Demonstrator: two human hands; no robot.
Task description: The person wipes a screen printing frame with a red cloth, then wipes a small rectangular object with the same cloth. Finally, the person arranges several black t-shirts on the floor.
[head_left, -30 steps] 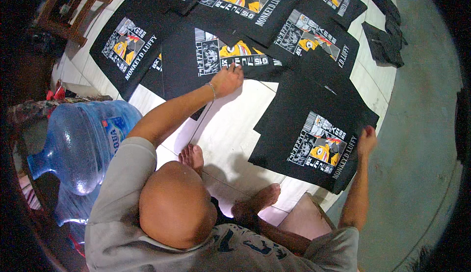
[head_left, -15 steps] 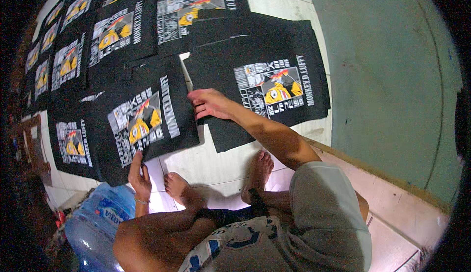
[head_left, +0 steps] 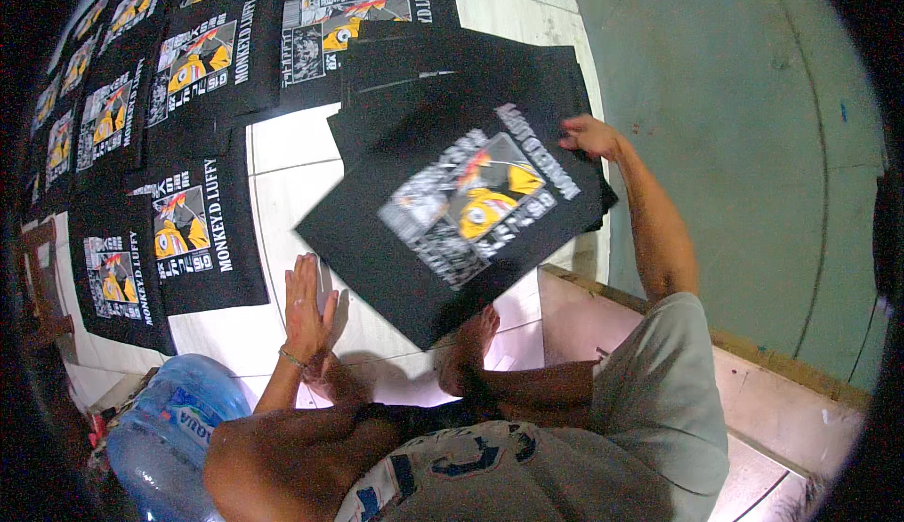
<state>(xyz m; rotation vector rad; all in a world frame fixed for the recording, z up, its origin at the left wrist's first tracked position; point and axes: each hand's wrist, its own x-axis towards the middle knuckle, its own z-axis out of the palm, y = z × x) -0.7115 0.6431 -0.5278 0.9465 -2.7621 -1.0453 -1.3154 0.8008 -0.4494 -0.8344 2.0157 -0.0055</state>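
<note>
A black printed fabric panel (head_left: 363, 209), with a yellow, red and white picture on it, lies tilted over a stack of similar black panels (head_left: 527, 61) on the right. My right hand (head_left: 593, 136) pinches this panel by its far right edge; the fingertips are partly hidden. One corner of the panel points down toward my right foot. My left hand (head_left: 303, 315) is apart from the fabric, its fingers stretched out over the white floor tiles (head_left: 287, 169) beside the panel's left corner.
Rows of other printed black panels (head_left: 254, 61) cover the floor at the far left, some overlapping. A large blue water bottle (head_left: 160, 447) lies at my lower left. On the right, a ledge edge (head_left: 734, 343) borders a grey-green surface (head_left: 734, 145).
The panel has moved from the left onto the right-hand stack and turned, drawn by my right hand. My left hand has let go of it. White tiles now show where it lay.
</note>
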